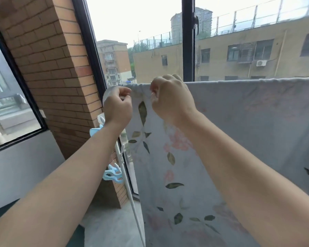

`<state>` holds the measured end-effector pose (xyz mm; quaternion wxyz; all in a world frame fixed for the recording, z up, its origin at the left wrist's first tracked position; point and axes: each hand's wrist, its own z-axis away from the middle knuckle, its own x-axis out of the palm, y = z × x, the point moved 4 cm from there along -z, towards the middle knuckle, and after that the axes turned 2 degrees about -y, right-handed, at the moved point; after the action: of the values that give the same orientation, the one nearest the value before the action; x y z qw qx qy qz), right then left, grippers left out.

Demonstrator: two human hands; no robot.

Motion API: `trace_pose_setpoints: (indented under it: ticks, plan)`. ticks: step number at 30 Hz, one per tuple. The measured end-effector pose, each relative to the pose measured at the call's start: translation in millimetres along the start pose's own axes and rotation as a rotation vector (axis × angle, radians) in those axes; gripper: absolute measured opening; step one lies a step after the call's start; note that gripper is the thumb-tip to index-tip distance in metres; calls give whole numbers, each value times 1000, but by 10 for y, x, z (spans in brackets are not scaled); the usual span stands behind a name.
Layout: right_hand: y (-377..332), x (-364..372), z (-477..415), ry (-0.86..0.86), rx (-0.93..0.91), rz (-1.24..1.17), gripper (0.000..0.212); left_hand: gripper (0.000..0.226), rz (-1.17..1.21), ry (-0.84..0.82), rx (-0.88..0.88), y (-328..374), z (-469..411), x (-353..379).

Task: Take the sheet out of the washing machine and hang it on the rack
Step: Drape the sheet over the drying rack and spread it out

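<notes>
A pale blue sheet (239, 132) printed with leaves and pink flowers hangs over the top bar of a white drying rack (125, 177), spreading from the middle to the right edge. My left hand (117, 107) pinches the sheet's upper left corner beside the rack's white end piece. My right hand (169, 98) grips the sheet's top edge just to the right of it. The top bar itself is hidden under the cloth. The washing machine is out of view.
Light blue clothes pegs (112, 174) are clipped on the rack's white upright below my left forearm. A brick pillar (57, 68) stands at the left. Dark-framed windows (188, 41) lie right behind the rack. A grey floor (111, 220) runs below.
</notes>
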<state>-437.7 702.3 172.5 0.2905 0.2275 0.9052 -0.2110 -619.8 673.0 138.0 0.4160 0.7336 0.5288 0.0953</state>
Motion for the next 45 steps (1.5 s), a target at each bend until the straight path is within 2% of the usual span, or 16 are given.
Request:
trace_pose_setpoints:
  ticks: [3,7,11,14,21,25,28,31,34,36,39,41,45]
  plan:
    - [-182,253,-282,13,39,118,27,19,-94,64,8,-340,-515,-174]
    - [-369,550,-608,30,62,215,33,31,-178,-39,-52,-617,-979,-154]
    - [-376,832,-852,-18,77,245,32,43,-16,-229,-113,-794,-1026,21]
    - [-335,1040,-978,-69,104,245,27,45,74,-230,-53,-880,-1021,43]
    - [-392,1239,-1156,-53,159,257,26,28,229,-290,-57,-1014,-1220,23]
    - [-451,1248,-1295,-67,240,172,18,26,445,-423,-122,-1059,-1342,14]
    - [-493,1252,-1403,14,263,138,15,20,545,-529,-129,-1048,-1368,52]
    - [-612,1344,-1489,58,215,107,14,27,604,-614,-84,-1069,-1358,88]
    - [-727,1521,-1548,-52,170,157,15,36,667,-698,-64,-1138,-1398,64]
    - [-759,1596,-1540,-124,185,210,18,36,718,-688,-69,-1218,-1466,49]
    - [-746,1642,-1497,-62,267,246,34,23,891,-645,-157,-1395,-1565,50]
    - [-710,1652,-1454,-33,313,298,37,15,888,-643,-157,-1457,-1583,97]
    - [-765,1697,-1388,-50,357,528,43,19,818,-575,-112,-1474,-1582,105]
